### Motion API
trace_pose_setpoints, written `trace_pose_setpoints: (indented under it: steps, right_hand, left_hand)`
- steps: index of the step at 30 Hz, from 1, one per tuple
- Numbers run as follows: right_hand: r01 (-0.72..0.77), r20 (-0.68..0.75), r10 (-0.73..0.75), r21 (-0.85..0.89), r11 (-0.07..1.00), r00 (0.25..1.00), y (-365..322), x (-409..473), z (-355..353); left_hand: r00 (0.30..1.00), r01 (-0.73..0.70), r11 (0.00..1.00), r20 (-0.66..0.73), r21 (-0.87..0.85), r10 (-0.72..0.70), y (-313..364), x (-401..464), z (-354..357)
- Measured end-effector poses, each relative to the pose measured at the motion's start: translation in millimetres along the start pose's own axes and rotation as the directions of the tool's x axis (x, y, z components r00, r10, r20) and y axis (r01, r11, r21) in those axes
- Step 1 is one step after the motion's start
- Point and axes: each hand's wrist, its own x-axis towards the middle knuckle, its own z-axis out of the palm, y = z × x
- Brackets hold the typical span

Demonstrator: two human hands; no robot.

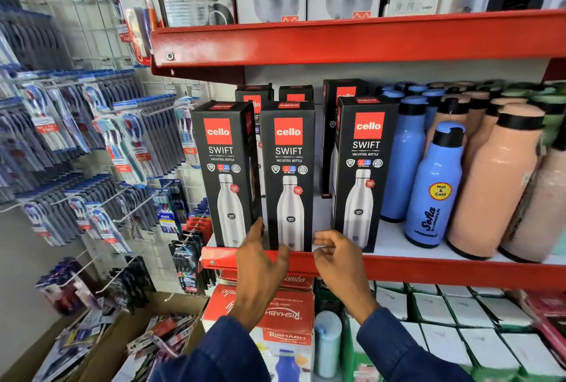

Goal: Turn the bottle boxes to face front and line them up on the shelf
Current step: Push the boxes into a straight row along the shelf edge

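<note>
Alignment step under way: three black bottle boxes upright at front edge of red shelf [398,270], printed faces forward. Left box [225,173] and middle box [289,176] side by side; right box [363,173] well apart across a gap. Left hand [260,262] below middle box, fingers spread, touching its lower left corner, not clamped. Right hand [338,254] just right of same box, fingers loosely curled, gripping nothing. Next, probably: slide right box leftward to close gap. Cardboard matte, sharp-edged; neighbouring blue and peach bottles [435,185] glossy, rounded.
</note>
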Motion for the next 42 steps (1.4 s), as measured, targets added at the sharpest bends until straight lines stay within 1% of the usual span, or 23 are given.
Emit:
trace_pose_setpoints:
  steps: [3,6,8,10,11,13,15,18,23,29,33,37,42]
  right_hand:
    - [0.009,-0.116,-0.003,0.047,0.999,0.993,4.7,-3.9,-12.2]
    - [-0.013,-0.259,0.037,0.094,0.996,0.965,14.0,-4.7,-28.2]
    - [-0.044,-0.356,0.09,0.134,0.99,0.93,21.3,-3.2,-40.3]
    - [-0.073,-0.426,0.131,0.149,0.986,0.895,28.3,-0.5,-49.6]
    - [-0.084,-0.439,0.145,0.156,0.984,0.887,31.9,1.6,-53.4]
    - [-0.122,-0.405,0.18,0.165,0.979,0.896,38.9,6.4,-59.0]
    - [-0.161,-0.324,0.207,0.164,0.973,0.923,44.2,10.3,-61.9]
    - [-0.172,-0.22,0.199,0.137,0.976,0.955,46.8,12.8,-66.5]
    - [-0.17,-0.097,0.179,0.09,0.981,0.979,45.9,16.8,-76.4]
    - [-0.125,-0.027,0.127,0.053,0.991,0.992,42.5,13.6,-82.1]
    - [-0.123,-0.039,0.123,-0.005,0.992,0.992,41.1,9.5,-83.5]
    - [-0.1,-0.071,0.096,-0.06,0.993,0.993,37.7,5.4,-85.8]
    - [-0.076,-0.039,0.072,-0.107,0.991,0.997,35.6,3.1,-89.3]
  left_hand:
    - [0.987,-0.121,0.992,-0.106,-0.024,0.118,6.6,-6.5,1.1]
    - [0.971,-0.201,0.978,-0.141,-0.056,0.192,16.4,-9.1,8.7]
    - [0.96,-0.263,0.962,-0.121,-0.067,0.254,27.5,-11.1,19.6]
    - [0.952,-0.307,0.947,-0.038,-0.089,0.305,38.6,-15.9,33.2]
    - [0.951,-0.304,0.946,0.019,-0.109,0.308,43.3,-18.8,41.1]
    - [0.954,-0.252,0.96,0.135,-0.12,0.268,50.7,-22.9,58.0]
    - [0.959,-0.188,0.977,0.196,-0.098,0.205,54.9,-23.6,72.0]
    - [0.964,-0.064,0.995,0.252,-0.081,0.082,60.1,-19.2,84.8]
    - [0.961,0.016,0.998,0.277,-0.068,0.004,63.3,-8.8,93.0]
    - [0.963,-0.043,0.992,0.258,-0.121,0.074,64.4,-10.8,90.8]
    - [0.968,-0.092,0.991,0.223,-0.097,0.112,65.7,-16.1,87.5]
    - [0.97,-0.095,0.994,0.22,-0.061,0.106,66.7,-21.4,85.5]
    - [0.971,-0.115,0.993,0.213,0.023,0.108,68.0,-27.0,81.0]
